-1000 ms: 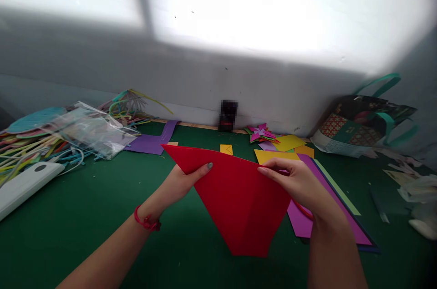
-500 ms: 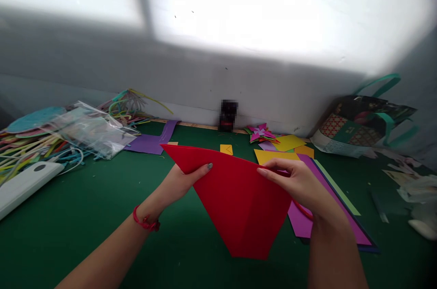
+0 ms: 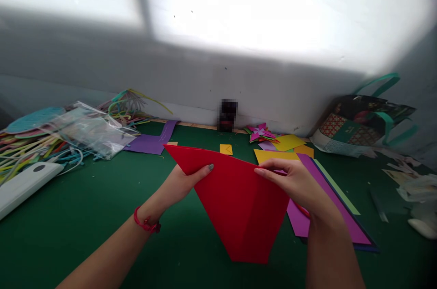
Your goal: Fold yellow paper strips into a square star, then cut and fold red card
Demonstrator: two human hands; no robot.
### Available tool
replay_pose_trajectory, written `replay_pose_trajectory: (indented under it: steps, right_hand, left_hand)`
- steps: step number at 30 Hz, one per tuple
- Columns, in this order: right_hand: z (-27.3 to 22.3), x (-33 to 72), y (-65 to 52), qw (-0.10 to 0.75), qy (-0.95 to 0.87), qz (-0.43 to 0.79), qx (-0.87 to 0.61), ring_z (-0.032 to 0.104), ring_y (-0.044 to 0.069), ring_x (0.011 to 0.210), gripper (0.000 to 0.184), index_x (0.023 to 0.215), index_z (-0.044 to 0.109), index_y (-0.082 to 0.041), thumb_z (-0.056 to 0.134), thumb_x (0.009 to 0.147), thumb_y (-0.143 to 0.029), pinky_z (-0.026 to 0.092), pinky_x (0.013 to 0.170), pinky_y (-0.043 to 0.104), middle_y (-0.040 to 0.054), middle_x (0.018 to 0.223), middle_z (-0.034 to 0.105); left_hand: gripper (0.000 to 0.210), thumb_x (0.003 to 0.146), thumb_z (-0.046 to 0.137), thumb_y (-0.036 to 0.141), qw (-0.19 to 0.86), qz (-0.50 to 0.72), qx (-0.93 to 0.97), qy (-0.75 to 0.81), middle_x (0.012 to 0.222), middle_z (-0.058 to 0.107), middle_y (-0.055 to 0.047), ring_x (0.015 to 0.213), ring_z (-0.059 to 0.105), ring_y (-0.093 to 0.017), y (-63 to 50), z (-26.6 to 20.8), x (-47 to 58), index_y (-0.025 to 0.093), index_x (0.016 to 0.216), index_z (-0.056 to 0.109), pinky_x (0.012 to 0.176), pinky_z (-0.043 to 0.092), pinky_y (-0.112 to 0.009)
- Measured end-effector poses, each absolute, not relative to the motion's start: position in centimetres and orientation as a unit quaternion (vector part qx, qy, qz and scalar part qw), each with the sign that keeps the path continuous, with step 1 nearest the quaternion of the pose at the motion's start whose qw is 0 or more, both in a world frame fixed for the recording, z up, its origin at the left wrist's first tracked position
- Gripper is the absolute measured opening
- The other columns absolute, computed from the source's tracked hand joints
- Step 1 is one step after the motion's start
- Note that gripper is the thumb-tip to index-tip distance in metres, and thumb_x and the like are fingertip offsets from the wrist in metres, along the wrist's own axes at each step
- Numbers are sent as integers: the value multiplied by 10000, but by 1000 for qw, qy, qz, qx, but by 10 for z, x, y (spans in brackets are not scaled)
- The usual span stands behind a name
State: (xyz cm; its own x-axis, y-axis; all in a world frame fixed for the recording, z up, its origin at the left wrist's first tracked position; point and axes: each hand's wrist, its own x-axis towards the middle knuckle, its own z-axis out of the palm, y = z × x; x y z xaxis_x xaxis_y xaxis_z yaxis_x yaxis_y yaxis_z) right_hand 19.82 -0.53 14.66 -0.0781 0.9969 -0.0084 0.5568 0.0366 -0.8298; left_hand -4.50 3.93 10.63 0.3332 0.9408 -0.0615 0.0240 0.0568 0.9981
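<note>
A folded sheet of red paper point(image 3: 235, 202) hangs between my hands above the green table, wide at the top and narrowing to a short bottom edge. My left hand point(image 3: 182, 184) grips it near the pointed left corner, thumb flat on the front and fingers hidden behind. Near the upper right edge, my right hand point(image 3: 288, 177) pinches the paper between thumb and index finger. Below my right wrist shows part of a red curved handle point(image 3: 303, 210), mostly covered, lying over purple paper point(image 3: 297, 223).
Yellow sheets point(image 3: 273, 156) and paper pinwheels point(image 3: 261, 133) lie at the back right, by a patterned bag point(image 3: 355, 125). At left are a clear plastic bag point(image 3: 99, 132), pipe cleaners point(image 3: 20, 148) and a white device point(image 3: 30, 184). Purple cut paper point(image 3: 146, 143) lies behind the red sheet.
Both hands still hold the red paper. Its left corner has shifted slightly right, and my right hand has moved slightly left.
</note>
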Motion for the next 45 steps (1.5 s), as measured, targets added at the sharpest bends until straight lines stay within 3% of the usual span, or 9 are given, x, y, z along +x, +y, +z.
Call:
replay_pose_trajectory:
  steps: [34, 37, 40, 45]
  right_hand:
    - [146, 198, -3, 341, -668, 304, -588, 612, 223, 761, 269, 747, 681, -233, 548, 761, -467, 458, 560, 273, 46, 812, 682]
    - [147, 200, -3, 345, -665, 304, -589, 612, 226, 744, 259, 724, 681, -225, 555, 760, -448, 453, 555, 277, 52, 793, 684]
    - [147, 203, -3, 344, -668, 313, -581, 612, 227, 740, 261, 739, 683, -224, 549, 766, -447, 455, 563, 281, 55, 798, 685]
    - [144, 205, 2, 327, -670, 323, -583, 610, 218, 753, 245, 737, 690, -224, 561, 763, -431, 454, 572, 273, 47, 809, 683]
  left_hand:
    - [247, 772, 578, 382, 611, 385, 563, 401, 992, 646, -17, 901, 613, -199, 41, 102, -47, 217, 956, 576, 728, 532, -287]
    - [222, 816, 505, 403, 599, 361, 609, 375, 875, 654, -6, 815, 622, -173, 44, 105, -54, 197, 853, 581, 689, 519, -259]
    - [374, 861, 386, 439, 593, 291, 666, 346, 685, 625, -11, 620, 605, -147, 46, 111, -61, 161, 681, 559, 574, 503, -249]
    - [355, 862, 375, 444, 594, 265, 667, 365, 713, 614, -15, 588, 589, -142, 45, 117, -63, 164, 726, 545, 525, 494, -250]
